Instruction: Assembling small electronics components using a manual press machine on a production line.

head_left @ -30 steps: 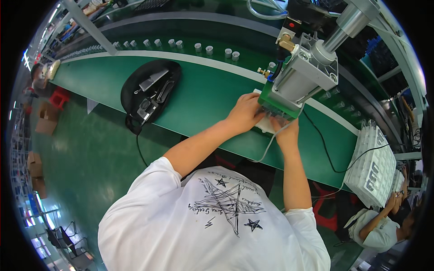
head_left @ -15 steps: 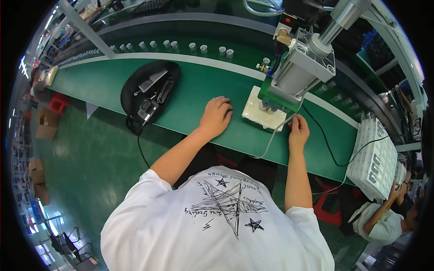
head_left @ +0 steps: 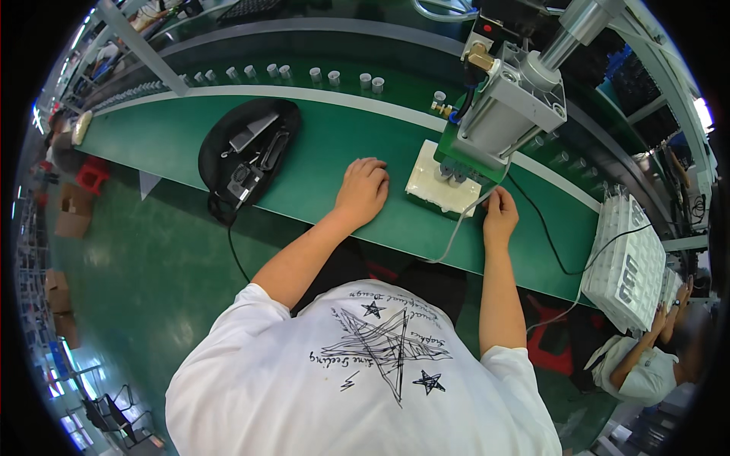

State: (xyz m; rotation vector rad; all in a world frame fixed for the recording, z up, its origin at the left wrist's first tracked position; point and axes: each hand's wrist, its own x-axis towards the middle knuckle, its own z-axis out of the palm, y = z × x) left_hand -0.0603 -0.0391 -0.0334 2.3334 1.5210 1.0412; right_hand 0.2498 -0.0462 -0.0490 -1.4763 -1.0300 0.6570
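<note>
My left hand [head_left: 363,188] rests palm down on the green workbench [head_left: 334,137], its fingers stretched out and nothing under them that I can see. Just right of the cream-coloured block [head_left: 427,182] is my right hand [head_left: 499,216], fingers curled in beside the block's edge. Whatever those fingers may hold is hidden. Over the block stands a pneumatic press [head_left: 494,114] with a metal cylinder and a green plate. Its grey lower tooling [head_left: 454,173] reaches down to the block's top; whether a part sits under it cannot be made out.
A black bag [head_left: 220,152] with small devices lies left on the bench. Behind runs a conveyor with several small white cups [head_left: 334,78]. White plastic trays [head_left: 627,262] are stacked at the right, near a co-worker [head_left: 642,372]. A grey cable [head_left: 458,228] hangs before the block.
The small cups on the conveyor have shifted slightly left. Both my hands stay in nearly the same places, and the press looks unchanged.
</note>
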